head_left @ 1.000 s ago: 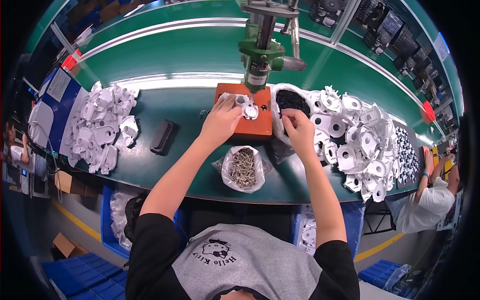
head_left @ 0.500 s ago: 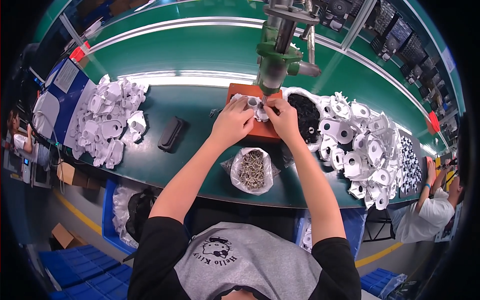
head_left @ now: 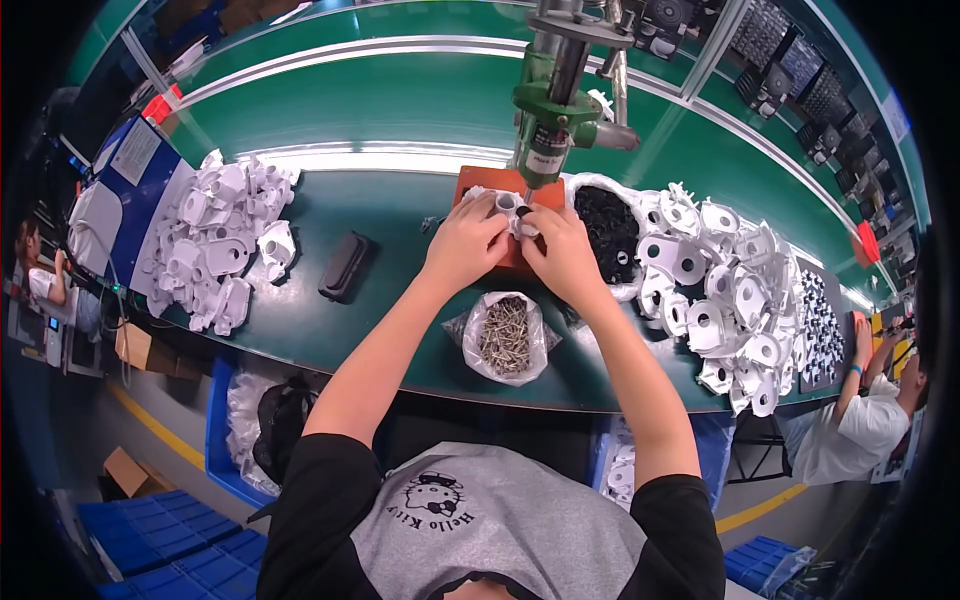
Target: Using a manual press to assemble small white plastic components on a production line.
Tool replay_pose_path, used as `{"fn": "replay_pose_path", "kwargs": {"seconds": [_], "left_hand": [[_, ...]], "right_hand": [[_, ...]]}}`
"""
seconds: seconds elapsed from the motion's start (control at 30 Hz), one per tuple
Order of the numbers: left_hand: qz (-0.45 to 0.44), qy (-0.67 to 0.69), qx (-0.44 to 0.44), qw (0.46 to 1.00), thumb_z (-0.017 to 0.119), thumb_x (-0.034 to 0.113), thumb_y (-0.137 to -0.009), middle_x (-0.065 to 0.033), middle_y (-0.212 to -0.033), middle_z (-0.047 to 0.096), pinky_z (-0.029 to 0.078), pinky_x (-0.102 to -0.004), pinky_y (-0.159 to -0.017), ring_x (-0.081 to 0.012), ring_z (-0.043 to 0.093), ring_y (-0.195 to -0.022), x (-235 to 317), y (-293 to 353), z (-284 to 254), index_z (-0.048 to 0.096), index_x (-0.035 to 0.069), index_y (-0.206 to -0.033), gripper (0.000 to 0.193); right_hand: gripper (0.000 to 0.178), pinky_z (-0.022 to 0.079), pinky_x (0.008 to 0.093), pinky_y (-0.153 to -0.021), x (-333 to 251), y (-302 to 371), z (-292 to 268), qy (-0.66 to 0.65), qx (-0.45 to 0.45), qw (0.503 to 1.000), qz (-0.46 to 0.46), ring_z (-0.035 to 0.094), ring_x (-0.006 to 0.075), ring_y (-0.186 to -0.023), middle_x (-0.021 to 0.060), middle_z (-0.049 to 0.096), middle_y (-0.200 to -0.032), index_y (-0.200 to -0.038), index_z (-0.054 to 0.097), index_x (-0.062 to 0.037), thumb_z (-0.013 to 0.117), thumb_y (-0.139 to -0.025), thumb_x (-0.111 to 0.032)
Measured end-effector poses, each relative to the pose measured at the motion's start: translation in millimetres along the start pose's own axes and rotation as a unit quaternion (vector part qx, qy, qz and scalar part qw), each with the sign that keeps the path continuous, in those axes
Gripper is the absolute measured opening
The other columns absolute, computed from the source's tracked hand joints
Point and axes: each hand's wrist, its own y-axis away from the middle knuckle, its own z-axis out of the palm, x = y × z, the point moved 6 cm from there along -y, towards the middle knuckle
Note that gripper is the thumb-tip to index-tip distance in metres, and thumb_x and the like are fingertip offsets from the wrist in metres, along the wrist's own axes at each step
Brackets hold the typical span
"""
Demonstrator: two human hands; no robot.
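A white plastic housing [head_left: 507,203] with a round collar rests on the orange block [head_left: 480,180], below the green spindle head [head_left: 545,140] of a bench machine. My left hand [head_left: 468,240] is closed on the housing's left side, fingers curled over it. My right hand [head_left: 558,248] pinches at its right side, next to a small black piece [head_left: 523,212] on the housing. The fingers hide much of the housing. Just in front of the block stands a clear bag of screws [head_left: 505,338].
White housings are heaped at the left [head_left: 215,240] and the right [head_left: 725,300]. A bag of black parts [head_left: 606,235] lies right of the block. A black case [head_left: 347,267] sits on the green bench [head_left: 400,330]. At far right a co-worker [head_left: 860,430] works beside a tray of small parts [head_left: 822,330].
My right hand has shifted slightly toward me and left, staying at the housing. The spindle head, blurred before, now looks sharp. My left hand has barely moved.
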Motion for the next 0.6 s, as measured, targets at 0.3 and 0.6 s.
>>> {"fn": "replay_pose_path", "kwargs": {"seconds": [0.3,0.6], "left_hand": [[-0.009,0.011,0.006,1.0,0.061,0.009,-0.075,-0.0183,-0.108,0.06,0.042,-0.0446,-0.099,-0.0343,0.057,-0.106,-0.7,0.2,-4.2,0.057,0.003,-0.082,0.01],[-0.011,0.016,0.025,1.0,0.062,0.009,-0.075,-0.0177,-0.107,0.061,0.043,-0.0443,-0.099,-0.0341,0.057,-0.107,-1.9,2.1,-3.1,0.057,0.003,-0.082,0.011]], "right_hand": [[0.021,0.041,0.0371,-0.07,-91.4,60.7,-7.1,0.064,-0.199,0.976,-0.057,0.054,0.024,-0.079,0.0059,0.057,-0.077,-0.088,0.064,-0.0072,0.069,-0.071,-0.019],[0.024,0.04,0.0344,-0.073,-82.0,72.1,3.9,0.057,-0.218,0.972,-0.062,0.056,0.0216,-0.083,0.0045,0.058,-0.081,-0.094,0.067,-0.0078,0.068,-0.072,-0.017]]}}
